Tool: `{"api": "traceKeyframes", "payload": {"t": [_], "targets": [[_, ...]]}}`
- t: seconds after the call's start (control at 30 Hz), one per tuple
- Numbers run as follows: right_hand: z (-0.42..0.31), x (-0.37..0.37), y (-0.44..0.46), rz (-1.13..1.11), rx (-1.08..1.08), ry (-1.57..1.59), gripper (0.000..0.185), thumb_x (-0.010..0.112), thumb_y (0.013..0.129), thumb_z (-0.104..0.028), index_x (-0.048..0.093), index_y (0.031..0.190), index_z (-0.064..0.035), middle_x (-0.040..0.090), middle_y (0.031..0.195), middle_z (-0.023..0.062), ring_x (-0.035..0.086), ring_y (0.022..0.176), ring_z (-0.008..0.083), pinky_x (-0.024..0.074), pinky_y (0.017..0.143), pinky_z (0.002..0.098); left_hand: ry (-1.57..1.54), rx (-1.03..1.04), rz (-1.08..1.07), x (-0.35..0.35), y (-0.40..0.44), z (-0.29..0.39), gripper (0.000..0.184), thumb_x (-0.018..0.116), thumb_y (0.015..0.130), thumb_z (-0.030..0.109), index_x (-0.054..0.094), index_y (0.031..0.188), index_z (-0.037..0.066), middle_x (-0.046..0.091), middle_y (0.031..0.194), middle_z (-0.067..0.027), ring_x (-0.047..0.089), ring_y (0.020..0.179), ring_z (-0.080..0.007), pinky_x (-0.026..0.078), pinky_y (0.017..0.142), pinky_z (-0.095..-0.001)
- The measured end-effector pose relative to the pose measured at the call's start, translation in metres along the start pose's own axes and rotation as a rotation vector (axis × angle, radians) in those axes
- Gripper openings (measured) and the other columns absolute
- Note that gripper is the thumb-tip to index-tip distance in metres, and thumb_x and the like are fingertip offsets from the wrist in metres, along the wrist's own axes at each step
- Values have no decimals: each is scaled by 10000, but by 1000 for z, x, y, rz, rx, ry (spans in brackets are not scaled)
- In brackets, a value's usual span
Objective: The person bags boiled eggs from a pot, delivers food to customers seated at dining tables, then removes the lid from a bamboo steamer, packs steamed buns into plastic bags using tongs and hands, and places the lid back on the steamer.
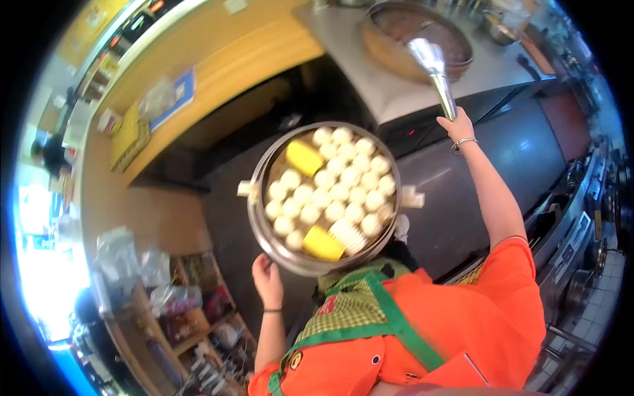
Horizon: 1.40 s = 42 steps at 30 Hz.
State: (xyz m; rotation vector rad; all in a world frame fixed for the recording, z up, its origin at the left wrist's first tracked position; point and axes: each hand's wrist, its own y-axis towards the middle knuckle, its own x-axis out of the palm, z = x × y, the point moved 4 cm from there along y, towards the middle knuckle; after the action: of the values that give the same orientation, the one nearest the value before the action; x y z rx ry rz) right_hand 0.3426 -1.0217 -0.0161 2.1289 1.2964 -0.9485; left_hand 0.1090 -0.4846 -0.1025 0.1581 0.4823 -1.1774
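My right hand [457, 125] is closed round the handle of metal tongs [436, 69], held out to the upper right with the broad shiny end pointing away. In front of my body is a round metal pot [290, 263] with pale blocks on its two side handles. Many small white balls [339, 192] fill it, along with yellow corn pieces [304, 158] at the upper left and bottom; a paler ridged piece [348, 236] lies beside the lower corn. My left hand [267, 280] is at the pot's lower left rim, fingers curled; whether it grips the rim is unclear.
A steel counter [403, 99] at the top bears a large round brown-sided pan [389, 56]. To the left runs a wooden counter [244, 63] with a blue folder [177, 99]. Shelves [191, 336] with bags are at the lower left; kitchen equipment [568, 244] lines the right.
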Motion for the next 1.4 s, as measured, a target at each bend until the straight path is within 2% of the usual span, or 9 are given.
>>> {"api": "traceKeyframes", "payload": {"t": [0.23,0.37,0.43,0.63,0.83,0.9,1.03,1.23,1.4], "targets": [[149,-40,228,467,282,-4,677,725,619,-383,443,1075,31,547,799,141,554,729,237,466,597,359,59,143,-57,164,30,113,345,546,766,29,459,1097,-13,488,1089,-143,482,1020,-239,399,843,-323],[141,-16,291,275,575,644,820,767,575,-379,362,1147,47,492,1053,211,539,876,293,454,737,383,223,454,-220,251,26,208,369,562,745,33,450,1095,1,492,1066,-176,477,1002,-321,387,859,-368],[164,0,326,263,540,544,857,762,552,-381,353,1166,56,471,1117,239,507,982,343,425,822,388,178,485,-281,280,30,246,334,554,745,39,469,1065,-4,501,1043,-192,471,996,-343,378,861,-372],[141,-24,248,119,439,658,769,699,546,-175,306,1141,113,459,1077,247,499,964,297,412,827,353,-97,294,-470,365,68,262,357,562,777,108,466,1098,-16,521,1050,-168,503,1000,-261,384,874,-325],[165,-55,186,-95,284,785,653,676,584,-152,365,1106,88,483,1000,178,513,871,271,418,789,333,-345,-171,-247,422,119,281,723,597,782,377,283,1249,-77,379,1260,-201,422,1117,-268,328,947,-309],[152,-68,168,-15,215,723,559,639,604,-123,385,1057,85,492,941,156,512,820,242,419,749,300,-575,-24,-186,447,142,250,687,615,755,343,329,1228,-65,440,1207,-185,439,1095,-250,341,926,-298],[106,-90,121,-9,112,439,418,579,616,-66,403,978,49,479,842,105,467,746,187,408,710,279,-790,-55,-233,408,109,233,411,516,697,108,455,1082,-22,534,832,-63,489,663,-131,415,549,-245],[74,-16,52,-204,-139,599,455,601,638,-42,376,1027,29,476,913,93,468,794,168,412,733,282,-608,-14,-65,264,25,182,397,515,684,83,468,1054,-54,541,872,-52,496,696,-127,428,587,-245],[10,54,-45,-436,-176,511,422,629,609,-80,415,963,5,517,798,86,497,709,170,423,672,288,-699,-124,215,158,-47,108,453,503,681,30,425,1121,-45,552,1020,-119,525,929,-218,408,822,-298]]}}
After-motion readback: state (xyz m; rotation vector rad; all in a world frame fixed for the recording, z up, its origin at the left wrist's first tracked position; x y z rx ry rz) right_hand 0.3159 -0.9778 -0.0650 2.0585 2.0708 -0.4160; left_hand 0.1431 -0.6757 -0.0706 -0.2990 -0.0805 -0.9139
